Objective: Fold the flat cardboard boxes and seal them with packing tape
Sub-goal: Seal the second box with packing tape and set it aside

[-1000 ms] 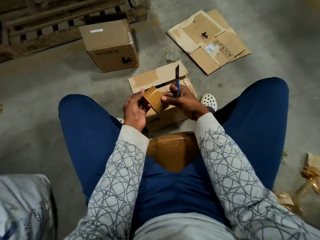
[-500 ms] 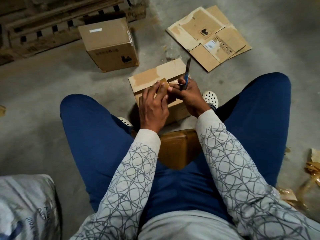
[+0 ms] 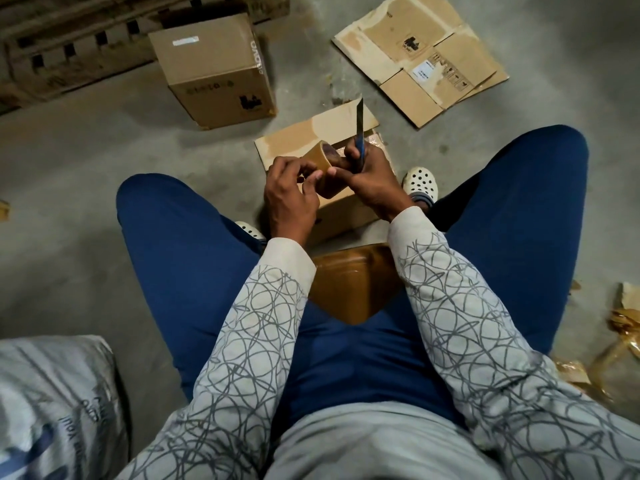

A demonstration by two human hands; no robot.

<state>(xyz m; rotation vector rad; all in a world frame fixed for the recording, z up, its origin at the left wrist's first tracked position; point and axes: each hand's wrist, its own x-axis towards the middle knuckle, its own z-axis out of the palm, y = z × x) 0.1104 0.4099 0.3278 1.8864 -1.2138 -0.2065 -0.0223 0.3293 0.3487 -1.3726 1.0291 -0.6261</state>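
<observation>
I sit on the floor with a small cardboard box (image 3: pixel 294 140) between my feet, one top flap lying open toward the far side. Above it both hands hold a roll of brown packing tape (image 3: pixel 320 161). My left hand (image 3: pixel 289 195) pinches at the roll's near edge with curled fingers. My right hand (image 3: pixel 369 178) holds the roll's right side and also grips a blue-handled cutter (image 3: pixel 359 133), its blade pointing up and away. A taped brown box (image 3: pixel 349 282) lies between my thighs.
A closed cardboard box (image 3: pixel 214 67) stands at the far left in front of wooden pallets (image 3: pixel 69 46). Flat cardboard boxes (image 3: pixel 419 53) lie at the far right. A grey woven sack (image 3: pixel 52 403) is at my near left; crumpled tape scraps (image 3: pixel 620 327) at the right.
The tape roll has come back up off the box between my hands. My left hand, flat on the box half a second ago, now pinches the roll. The cutter blade stands more upright.
</observation>
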